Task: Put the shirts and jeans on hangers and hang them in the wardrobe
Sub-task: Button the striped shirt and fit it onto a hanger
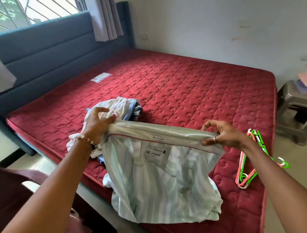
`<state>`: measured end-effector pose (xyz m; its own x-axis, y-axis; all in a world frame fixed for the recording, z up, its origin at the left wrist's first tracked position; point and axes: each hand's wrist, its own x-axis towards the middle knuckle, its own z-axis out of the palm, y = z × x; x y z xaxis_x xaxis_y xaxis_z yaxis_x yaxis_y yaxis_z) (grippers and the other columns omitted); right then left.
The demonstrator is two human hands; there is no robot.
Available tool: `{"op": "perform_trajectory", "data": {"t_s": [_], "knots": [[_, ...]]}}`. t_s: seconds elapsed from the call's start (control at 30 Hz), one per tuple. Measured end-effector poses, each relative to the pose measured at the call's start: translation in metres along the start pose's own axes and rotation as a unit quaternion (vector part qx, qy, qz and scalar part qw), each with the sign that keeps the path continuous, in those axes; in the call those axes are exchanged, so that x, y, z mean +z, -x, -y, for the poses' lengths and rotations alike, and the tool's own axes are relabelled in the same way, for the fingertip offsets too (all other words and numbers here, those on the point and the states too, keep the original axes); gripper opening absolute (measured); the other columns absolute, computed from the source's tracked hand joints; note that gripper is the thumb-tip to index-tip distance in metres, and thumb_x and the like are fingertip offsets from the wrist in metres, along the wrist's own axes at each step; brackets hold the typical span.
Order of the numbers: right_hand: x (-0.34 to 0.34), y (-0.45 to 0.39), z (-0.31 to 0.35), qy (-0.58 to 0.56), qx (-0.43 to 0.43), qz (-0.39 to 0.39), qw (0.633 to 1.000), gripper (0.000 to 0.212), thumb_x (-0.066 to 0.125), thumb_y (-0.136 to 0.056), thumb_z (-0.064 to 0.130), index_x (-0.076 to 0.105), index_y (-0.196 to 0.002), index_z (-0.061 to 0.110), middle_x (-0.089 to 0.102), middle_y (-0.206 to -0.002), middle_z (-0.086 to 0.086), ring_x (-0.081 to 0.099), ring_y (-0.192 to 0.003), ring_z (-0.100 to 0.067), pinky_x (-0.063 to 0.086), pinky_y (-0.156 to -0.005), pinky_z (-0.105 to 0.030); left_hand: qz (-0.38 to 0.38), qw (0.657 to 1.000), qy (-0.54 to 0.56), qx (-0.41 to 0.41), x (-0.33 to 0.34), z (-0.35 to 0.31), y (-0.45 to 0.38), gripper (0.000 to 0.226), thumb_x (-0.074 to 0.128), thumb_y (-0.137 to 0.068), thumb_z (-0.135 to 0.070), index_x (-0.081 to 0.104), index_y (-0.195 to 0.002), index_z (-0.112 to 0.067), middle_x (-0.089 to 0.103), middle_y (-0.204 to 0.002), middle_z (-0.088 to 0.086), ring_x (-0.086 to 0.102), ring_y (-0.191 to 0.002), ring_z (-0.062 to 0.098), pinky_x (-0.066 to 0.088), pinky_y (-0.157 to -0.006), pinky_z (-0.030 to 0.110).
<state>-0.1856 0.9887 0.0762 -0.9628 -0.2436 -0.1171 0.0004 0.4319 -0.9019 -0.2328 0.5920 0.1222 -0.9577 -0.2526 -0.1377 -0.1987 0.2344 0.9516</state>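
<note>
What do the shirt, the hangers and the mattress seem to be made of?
Shirt: thin woven cloth, probably cotton or a blend; matte, pale stripes, soft creases, hanging limp.
Hangers: likely plastic; glossy, bright green, pink and white, moulded bars.
Mattress: quilted red fabric with a slight velvety sheen; stitched squares show on its top.

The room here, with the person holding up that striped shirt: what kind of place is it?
Most likely a home bedroom. A bed with a red quilted mattress and padded blue headboard fills it, a curtained window sits behind, and clothes lie heaped on the mattress.
</note>
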Motion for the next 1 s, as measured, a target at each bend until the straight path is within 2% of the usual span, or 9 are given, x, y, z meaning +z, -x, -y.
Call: {"op": "perform_trajectory", "data": {"t_s": [0.17, 0.27, 0.37, 0.47, 0.57, 0.63, 0.8, 0.87, 1.0], "knots": [[0.007, 0.000, -0.024, -0.301, -0.028, -0.162, 0.939, 0.058, 0.096, -0.039, 0.045, 0.059, -0.081, 0.032, 0.060, -0.069, 0.001, 0.055, -0.055, -0.010, 0.051, -0.050, -0.022, 0.091, 0.994, -0.011, 0.060, 0.007, 0.007, -0.001, 0.016, 0.052, -0.096, -0.008, 0.062, -0.088, -0.018, 0.055, -0.082, 0.000, 0.046, -0.066, 0.010, 0.044, -0.056, 0.015], [0.010, -0.004, -0.026, -0.329, -0.045, -0.188, 0.925, 0.050, 0.095, -0.036, 0.048, 0.065, -0.072, 0.029, 0.063, -0.065, 0.009, 0.055, -0.055, -0.004, 0.050, -0.052, -0.018, 0.142, 0.989, 0.009, 0.037, 0.008, 0.010, -0.001, 0.027, 0.045, -0.098, 0.000, 0.064, -0.083, -0.012, 0.057, -0.087, 0.003, 0.050, -0.078, 0.009, 0.043, -0.072, 0.016], [0.007, -0.006, -0.031, -0.264, -0.044, -0.203, 0.942, 0.048, 0.092, -0.037, 0.052, 0.074, -0.071, 0.023, 0.069, -0.070, 0.009, 0.059, -0.062, -0.002, 0.051, -0.061, -0.014, 0.169, 0.986, -0.005, 0.006, 0.003, 0.012, -0.003, 0.031, 0.050, -0.095, -0.001, 0.071, -0.077, -0.013, 0.059, -0.085, 0.005, 0.053, -0.080, 0.010, 0.046, -0.071, 0.013], [-0.001, -0.004, -0.030, -0.181, -0.020, -0.170, 0.969, 0.042, 0.091, -0.048, 0.033, 0.075, -0.082, 0.015, 0.071, -0.076, 0.006, 0.060, -0.067, -0.005, 0.053, -0.065, -0.019, 0.203, 0.979, -0.023, -0.002, -0.003, 0.016, -0.001, 0.015, 0.063, -0.087, -0.002, 0.074, -0.084, -0.011, 0.064, -0.086, 0.006, 0.058, -0.078, 0.012, 0.052, -0.070, 0.015], [-0.009, -0.005, -0.025, -0.082, -0.012, -0.135, 0.987, 0.025, 0.082, -0.063, 0.005, 0.074, -0.085, 0.010, 0.070, -0.079, -0.002, 0.059, -0.072, -0.009, 0.050, -0.070, -0.025, 0.193, 0.959, -0.202, 0.053, -0.008, 0.029, -0.006, 0.032, 0.080, -0.072, -0.010, 0.070, -0.102, -0.014, 0.063, -0.099, 0.003, 0.058, -0.090, 0.015, 0.051, -0.083, 0.028], [-0.011, -0.011, -0.023, 0.007, -0.026, -0.170, 0.985, 0.013, 0.079, -0.073, 0.006, 0.074, -0.083, 0.012, 0.069, -0.083, -0.005, 0.061, -0.075, -0.013, 0.048, -0.072, -0.027, 0.149, 0.922, -0.339, 0.114, -0.006, 0.038, -0.009, 0.034, 0.084, -0.068, -0.015, 0.071, -0.100, -0.017, 0.063, -0.095, 0.002, 0.059, -0.089, 0.019, 0.045, -0.076, 0.028], [-0.007, -0.026, -0.015, 0.230, -0.075, -0.333, 0.911, 0.015, 0.078, -0.078, 0.024, 0.076, -0.087, 0.012, 0.055, -0.100, -0.008, 0.051, -0.096, -0.025, 0.039, -0.081, -0.020, -0.004, 0.921, -0.335, 0.198, 0.005, 0.054, -0.015, 0.020, 0.083, -0.067, -0.015, 0.076, -0.086, -0.016, 0.062, -0.095, 0.014, 0.056, -0.090, 0.029, 0.048, -0.079, 0.036], [-0.002, -0.024, -0.009, 0.308, -0.087, -0.381, 0.868, 0.013, 0.077, -0.080, 0.025, 0.074, -0.083, 0.012, 0.052, -0.107, -0.011, 0.043, -0.105, -0.030, 0.038, -0.090, -0.031, -0.055, 0.903, -0.362, 0.226, 0.007, 0.054, -0.013, 0.015, 0.080, -0.071, -0.019, 0.076, -0.085, -0.017, 0.056, -0.103, 0.013, 0.050, -0.098, 0.033, 0.044, -0.083, 0.039], [0.008, -0.014, 0.010, 0.435, -0.043, -0.379, 0.816, 0.017, 0.061, -0.089, 0.022, 0.065, -0.085, 0.006, 0.066, -0.080, -0.021, 0.063, -0.078, -0.041, 0.045, -0.066, -0.044, -0.052, 0.886, -0.380, 0.262, 0.019, 0.038, 0.000, 0.013, 0.067, -0.083, -0.011, 0.067, -0.086, 0.002, 0.064, -0.086, 0.024, 0.061, -0.079, 0.039, 0.045, -0.064, 0.039]]}}
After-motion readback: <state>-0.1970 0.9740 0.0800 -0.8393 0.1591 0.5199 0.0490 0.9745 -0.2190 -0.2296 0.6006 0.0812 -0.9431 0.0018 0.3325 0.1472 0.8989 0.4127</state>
